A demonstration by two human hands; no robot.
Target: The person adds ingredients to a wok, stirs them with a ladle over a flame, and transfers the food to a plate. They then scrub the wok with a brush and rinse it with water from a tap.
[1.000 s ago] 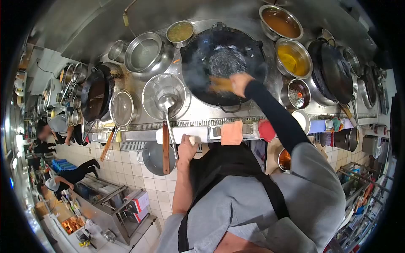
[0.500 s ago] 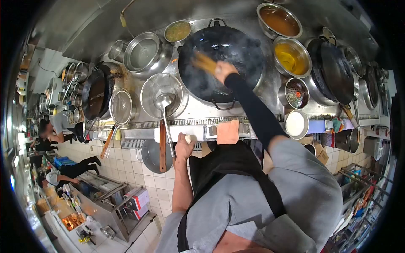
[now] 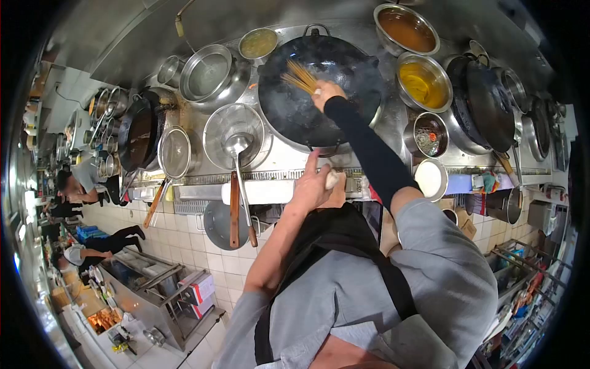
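Note:
My right hand (image 3: 327,96) is closed around a bamboo wok brush (image 3: 300,77), its bristles fanned out over the black wok (image 3: 359,92). Thin steam hangs above the wok's dark, shiny inside. In front of the wok's near handle is my left hand (image 3: 312,187), its index finger stretched toward the stove and a whitish patch by the thumb. It overlaps the folded orange cloth (image 3: 335,195) on the counter edge. To its left, a steel ladle (image 3: 238,144) rests across a round wire strainer (image 3: 215,136), the handles reaching past the edge.
Right of the wok stand bowls of brown liquid (image 3: 405,32), yellow oil (image 3: 423,86) and white contents (image 3: 431,178). A steel pot (image 3: 207,72) and a fine strainer (image 3: 174,152) are left. More woks flank both sides. Other people (image 3: 80,178) work at far left.
My left hand has moved right and up from beside the ladle handle to the orange cloth, index finger now extended. The bamboo brush, blurred before, now shows sharply in the wok.

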